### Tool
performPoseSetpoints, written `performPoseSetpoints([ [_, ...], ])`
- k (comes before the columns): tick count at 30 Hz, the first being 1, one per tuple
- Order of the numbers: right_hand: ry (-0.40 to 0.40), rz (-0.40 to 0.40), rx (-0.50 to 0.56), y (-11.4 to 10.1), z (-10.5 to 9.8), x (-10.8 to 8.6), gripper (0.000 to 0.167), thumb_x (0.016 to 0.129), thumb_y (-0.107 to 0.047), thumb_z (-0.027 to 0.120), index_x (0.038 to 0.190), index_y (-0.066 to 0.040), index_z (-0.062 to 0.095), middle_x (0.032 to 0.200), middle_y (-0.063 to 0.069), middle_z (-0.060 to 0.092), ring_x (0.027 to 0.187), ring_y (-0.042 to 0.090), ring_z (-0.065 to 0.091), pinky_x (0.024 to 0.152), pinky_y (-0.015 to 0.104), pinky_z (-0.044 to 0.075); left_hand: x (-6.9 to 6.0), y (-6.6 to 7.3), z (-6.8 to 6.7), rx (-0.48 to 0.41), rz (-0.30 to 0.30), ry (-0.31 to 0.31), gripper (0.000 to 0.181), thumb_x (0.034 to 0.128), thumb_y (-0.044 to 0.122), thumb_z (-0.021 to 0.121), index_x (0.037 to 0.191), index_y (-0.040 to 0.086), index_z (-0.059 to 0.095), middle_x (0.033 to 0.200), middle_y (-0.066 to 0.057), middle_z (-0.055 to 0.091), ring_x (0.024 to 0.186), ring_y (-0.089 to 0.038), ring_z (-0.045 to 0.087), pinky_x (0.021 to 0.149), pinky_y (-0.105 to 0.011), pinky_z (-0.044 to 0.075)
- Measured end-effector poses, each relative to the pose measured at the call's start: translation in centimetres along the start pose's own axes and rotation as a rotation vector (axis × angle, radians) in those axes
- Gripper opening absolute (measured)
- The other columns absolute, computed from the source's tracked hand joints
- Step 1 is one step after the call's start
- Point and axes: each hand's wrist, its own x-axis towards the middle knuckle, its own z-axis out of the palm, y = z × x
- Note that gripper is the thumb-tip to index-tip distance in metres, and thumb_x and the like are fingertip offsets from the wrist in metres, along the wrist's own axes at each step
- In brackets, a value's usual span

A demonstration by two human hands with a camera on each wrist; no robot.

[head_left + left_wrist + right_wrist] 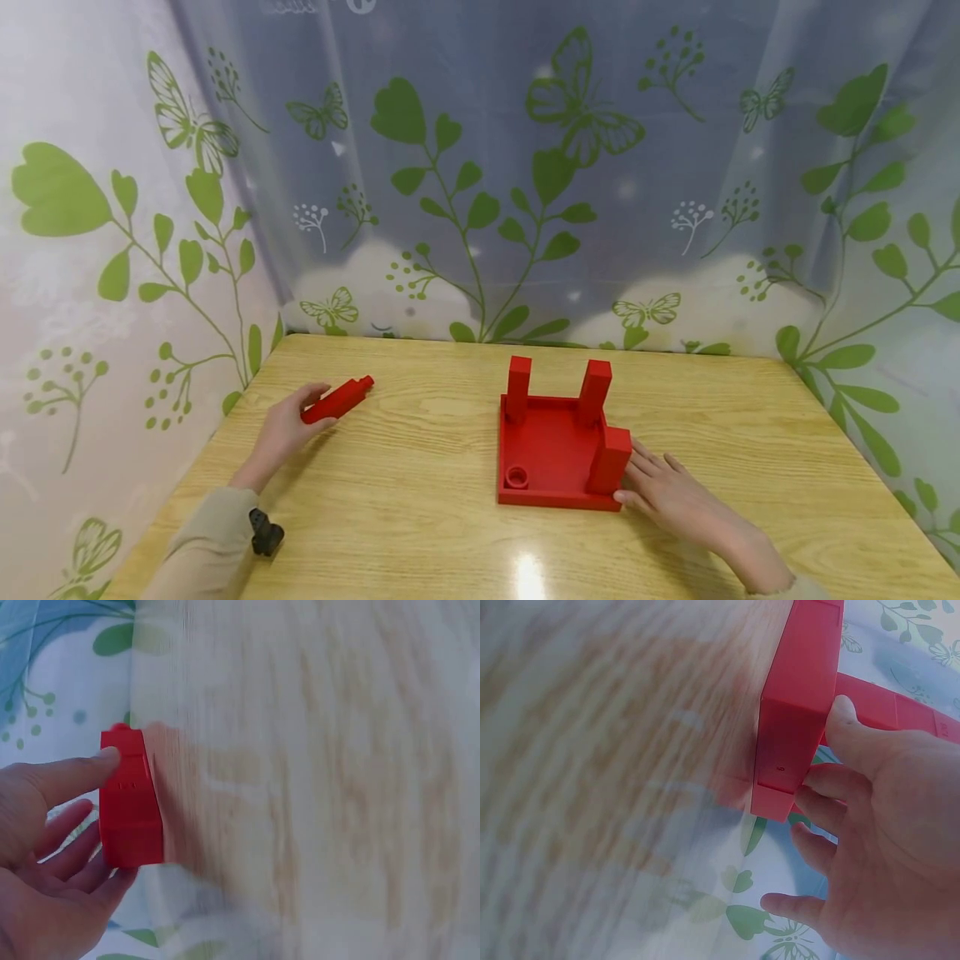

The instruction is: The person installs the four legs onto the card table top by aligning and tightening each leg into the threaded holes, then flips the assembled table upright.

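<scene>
My left hand (pixel 283 427) holds a red block-like leg (pixel 339 402) between thumb and fingers, over the left part of the table. A narrower round peg sticks out at the leg's far end. In the left wrist view, the thumb lies along one face of the leg (pixel 131 799). A square red base (pixel 558 501) with a raised rim rests right of centre. Three red posts stand upright at its far left, far right (pixel 597 383) and near right corners; a round socket (pixel 517 477) shows at the near left. Against the base's right side, my right hand (pixel 678 500) rests with fingers extended.
The wooden table (pixel 420 533) has a printed curtain (pixel 480 167) along its back and sides. A small black device (pixel 266 532) sits by the left sleeve. Bright glare lies on the table's front.
</scene>
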Motion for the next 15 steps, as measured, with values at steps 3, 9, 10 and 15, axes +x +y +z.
performPoseSetpoints([
  [3, 0.002, 0.002, 0.001, 0.14, 0.05, 0.01, 0.064, 0.103, -0.044, 0.053, 0.15, -0.001, 0.047, 0.156, 0.023, 0.04, 0.145, 0.049, 0.031, 0.105, 0.075, 0.032, 0.01, -0.31, 0.01, 0.029, -0.031, -0.01, 0.055, 0.0847, 0.009, 0.082, 0.132, -0.005, 0.059, 0.129, -0.031, 0.062, 0.11, -0.046, 0.061, 0.094, -0.058, 0.05],
  [9, 0.004, 0.005, 0.009, 0.29, 0.12, 0.01, 0.065, 0.103, -0.045, 0.053, 0.151, -0.002, 0.046, 0.157, 0.022, 0.04, 0.145, 0.049, 0.031, 0.106, 0.076, 0.031, 0.0, -0.38, -0.09, 0.087, -0.068, -0.01, 0.047, 0.0849, 0.009, 0.081, 0.127, -0.005, 0.063, 0.121, -0.029, 0.066, 0.103, -0.043, 0.064, 0.088, -0.056, 0.051],
  [10, 0.005, 0.005, 0.01, 0.27, 0.11, 0.0, 0.064, 0.103, -0.045, 0.052, 0.151, -0.002, 0.046, 0.157, 0.022, 0.04, 0.145, 0.049, 0.031, 0.106, 0.076, 0.031, 0.01, -0.36, -0.12, 0.089, -0.071, -0.01, 0.047, 0.0851, 0.009, 0.081, 0.126, -0.005, 0.063, 0.12, -0.029, 0.067, 0.103, -0.043, 0.064, 0.088, -0.056, 0.051],
  [15, 0.009, 0.004, 0.006, 0.24, 0.08, -0.02, 0.064, 0.104, -0.045, 0.052, 0.151, -0.003, 0.046, 0.157, 0.022, 0.04, 0.145, 0.048, 0.032, 0.105, 0.076, 0.031, 0.08, -0.19, -0.17, 0.084, -0.087, -0.002, 0.045, 0.0871, 0.01, 0.078, 0.127, -0.004, 0.064, 0.121, -0.029, 0.067, 0.103, -0.043, 0.064, 0.087, -0.054, 0.051],
])
